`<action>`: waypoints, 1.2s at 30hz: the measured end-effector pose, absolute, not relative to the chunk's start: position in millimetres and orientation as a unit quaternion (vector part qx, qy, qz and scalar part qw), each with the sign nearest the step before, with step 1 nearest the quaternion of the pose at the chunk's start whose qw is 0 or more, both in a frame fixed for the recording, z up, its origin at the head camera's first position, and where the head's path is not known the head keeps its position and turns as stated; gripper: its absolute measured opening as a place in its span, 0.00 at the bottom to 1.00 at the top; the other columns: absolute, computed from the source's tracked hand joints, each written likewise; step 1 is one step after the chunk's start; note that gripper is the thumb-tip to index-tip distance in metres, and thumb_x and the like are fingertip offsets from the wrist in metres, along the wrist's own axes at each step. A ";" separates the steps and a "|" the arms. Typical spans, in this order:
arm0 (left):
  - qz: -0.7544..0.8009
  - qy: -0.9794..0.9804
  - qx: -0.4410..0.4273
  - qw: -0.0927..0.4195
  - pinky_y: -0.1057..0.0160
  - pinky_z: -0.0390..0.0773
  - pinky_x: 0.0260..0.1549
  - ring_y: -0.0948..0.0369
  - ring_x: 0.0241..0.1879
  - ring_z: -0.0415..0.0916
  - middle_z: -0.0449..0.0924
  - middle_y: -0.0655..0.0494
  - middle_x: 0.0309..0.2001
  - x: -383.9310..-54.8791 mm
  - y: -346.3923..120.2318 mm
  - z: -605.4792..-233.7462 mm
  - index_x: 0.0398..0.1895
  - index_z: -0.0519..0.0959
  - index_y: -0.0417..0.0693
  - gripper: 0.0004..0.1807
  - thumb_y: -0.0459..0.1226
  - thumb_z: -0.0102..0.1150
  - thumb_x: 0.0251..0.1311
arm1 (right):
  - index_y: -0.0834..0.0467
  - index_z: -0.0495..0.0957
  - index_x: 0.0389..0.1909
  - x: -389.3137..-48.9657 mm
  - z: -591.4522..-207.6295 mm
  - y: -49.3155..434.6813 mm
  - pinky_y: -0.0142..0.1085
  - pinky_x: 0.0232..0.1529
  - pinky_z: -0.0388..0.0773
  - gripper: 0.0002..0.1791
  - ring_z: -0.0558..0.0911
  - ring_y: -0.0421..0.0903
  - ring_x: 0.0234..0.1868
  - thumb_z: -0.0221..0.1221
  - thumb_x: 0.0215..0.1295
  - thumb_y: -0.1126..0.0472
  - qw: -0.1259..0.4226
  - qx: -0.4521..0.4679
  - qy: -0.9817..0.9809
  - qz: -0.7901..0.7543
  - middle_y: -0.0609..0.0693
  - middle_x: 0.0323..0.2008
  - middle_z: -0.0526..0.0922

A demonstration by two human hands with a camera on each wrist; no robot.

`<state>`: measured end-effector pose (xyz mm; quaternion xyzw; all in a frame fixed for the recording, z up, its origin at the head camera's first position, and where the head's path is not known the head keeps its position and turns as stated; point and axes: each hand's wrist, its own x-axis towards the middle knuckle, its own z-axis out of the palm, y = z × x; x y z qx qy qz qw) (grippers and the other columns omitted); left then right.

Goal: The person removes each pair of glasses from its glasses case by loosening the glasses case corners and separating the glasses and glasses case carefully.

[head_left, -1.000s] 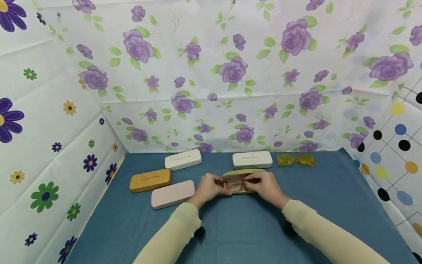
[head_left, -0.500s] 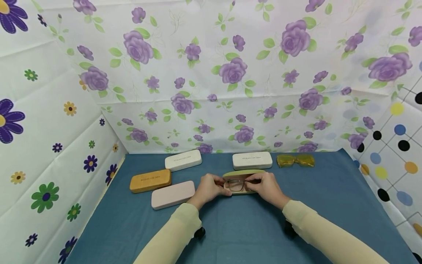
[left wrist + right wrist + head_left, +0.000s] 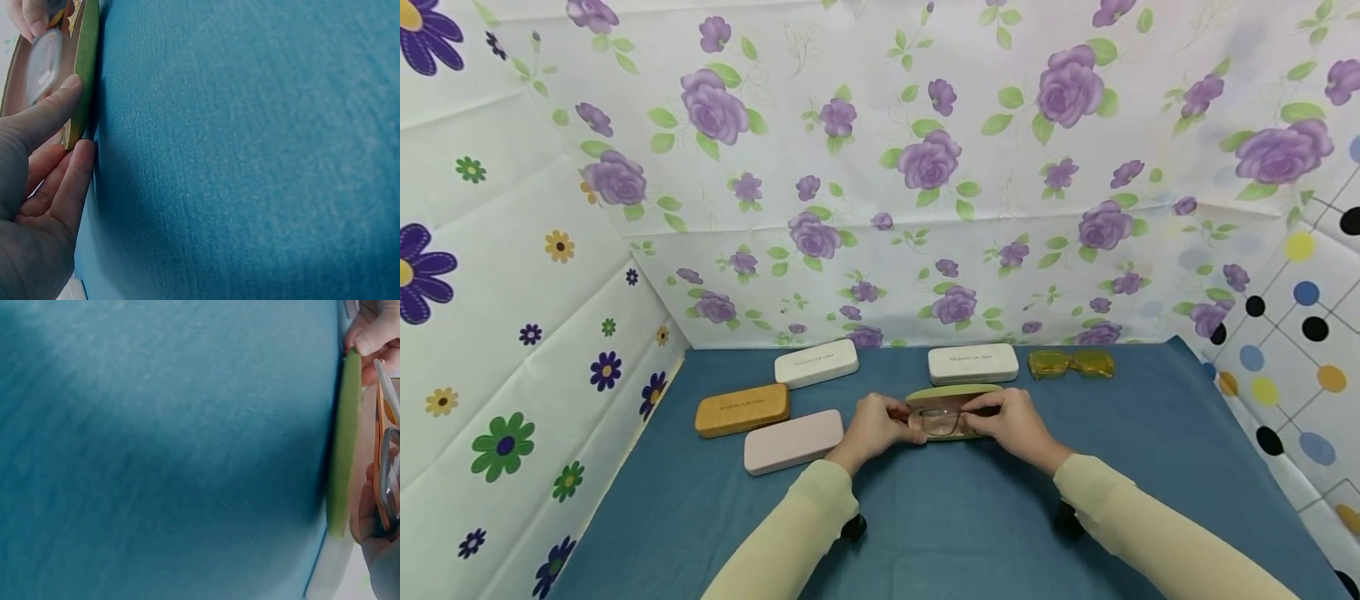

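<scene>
The left hand (image 3: 880, 427) grips the open green case (image 3: 955, 389) toward the worktop's (image 3: 940, 525) far edge; the right hand (image 3: 1011, 421) pinches eyeglasses (image 3: 940, 422) at its opening. Lettering on the white case (image 3: 973, 368) behind ends "FOR CHINA".

Between the left hand (image 3: 877, 429) and right hand (image 3: 1011, 425), the green case (image 3: 345, 450) shows a matt skin over a smooth lining (image 3: 17, 87); the glasses (image 3: 940, 422) flash clear and glossy. Under both hands, the cloth (image 3: 925, 517) runs matt, finely ribbed. Left of the left hand, smooth, matt pink case (image 3: 793, 442). Beyond the right, yellow glasses (image 3: 1049, 363) gleam like see-through plastic.
</scene>
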<state>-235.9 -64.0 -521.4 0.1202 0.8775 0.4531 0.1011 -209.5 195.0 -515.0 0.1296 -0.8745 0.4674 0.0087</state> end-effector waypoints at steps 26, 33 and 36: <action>0.449 0.880 0.120 0.099 0.65 0.79 0.29 0.65 0.33 0.78 0.84 0.57 0.34 -234.9 -66.4 -523.3 0.37 0.86 0.53 0.22 0.46 0.78 0.34 | 0.51 0.86 0.39 -213.8 -444.4 273.1 0.38 0.27 0.81 0.10 0.84 0.50 0.31 0.63 0.59 0.53 -0.004 0.165 -0.867 0.470 0.52 0.37 0.86; 0.451 0.878 0.124 0.100 0.65 0.79 0.29 0.65 0.33 0.78 0.84 0.57 0.35 -237.6 -65.9 -524.1 0.39 0.85 0.53 0.23 0.46 0.78 0.34 | 0.47 0.86 0.37 -225.1 -449.0 304.2 0.38 0.25 0.80 0.09 0.84 0.47 0.29 0.64 0.57 0.50 0.042 0.135 -0.877 0.459 0.48 0.36 0.86; 0.451 0.878 0.123 0.103 0.65 0.79 0.29 0.65 0.34 0.78 0.84 0.57 0.36 -237.1 -65.3 -522.4 0.39 0.85 0.53 0.23 0.46 0.78 0.34 | 0.50 0.86 0.38 -219.4 -438.9 310.4 0.37 0.26 0.80 0.09 0.83 0.50 0.30 0.64 0.58 0.54 0.045 0.112 -0.883 0.453 0.50 0.37 0.85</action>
